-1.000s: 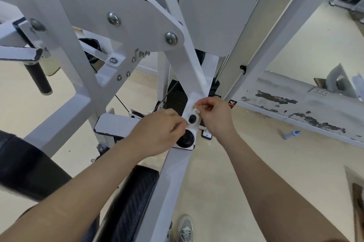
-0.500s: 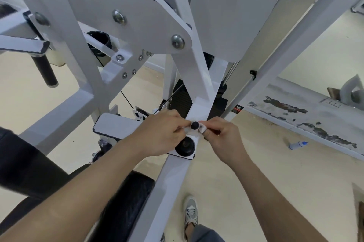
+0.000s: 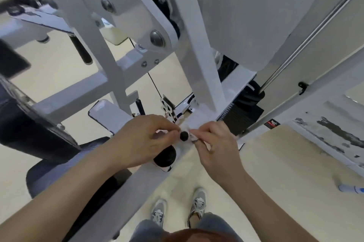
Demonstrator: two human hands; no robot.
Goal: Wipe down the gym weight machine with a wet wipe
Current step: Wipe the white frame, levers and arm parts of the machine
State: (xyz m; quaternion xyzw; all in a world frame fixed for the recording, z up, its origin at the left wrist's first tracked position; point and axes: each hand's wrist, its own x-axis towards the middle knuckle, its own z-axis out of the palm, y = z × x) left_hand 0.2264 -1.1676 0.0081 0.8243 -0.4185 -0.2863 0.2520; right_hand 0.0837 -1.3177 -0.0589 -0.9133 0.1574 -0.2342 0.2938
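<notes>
Since the earlier frame the view has tipped down and drawn closer, so two shoes (image 3: 199, 200) now show on the floor (image 3: 275, 163) at the bottom. The hands have hardly shifted and are still pinched at the same spot.

The wipe (image 3: 194, 137) is pulled into a short band across the machine's (image 3: 197, 54) sloping beam (image 3: 137, 188). Its long axis runs left to right, crosswise to the beam, which climbs from the lower left toward the centre. The band passes close against a small black knob (image 3: 184, 136) that points up at the camera. Whether the wipe loops fully round the knob I cannot tell.

The left hand (image 3: 141, 141) pinches the wipe's left end between thumb and curled fingers. The right hand (image 3: 214, 149) pinches the right end, fingers curled the same way. The fingertips of the two hands lie just beside the knob, one hand on each side.

A larger black knob (image 3: 165, 157) sits just below, partly under the left hand. Left of the beam a black pad (image 3: 59, 167) crowds the left forearm. Right of the beam is open floor, with a bottle (image 3: 349, 188) lying well apart near the right edge. Above the hands, a cable and a drilled bracket (image 3: 167, 107) stand close.
</notes>
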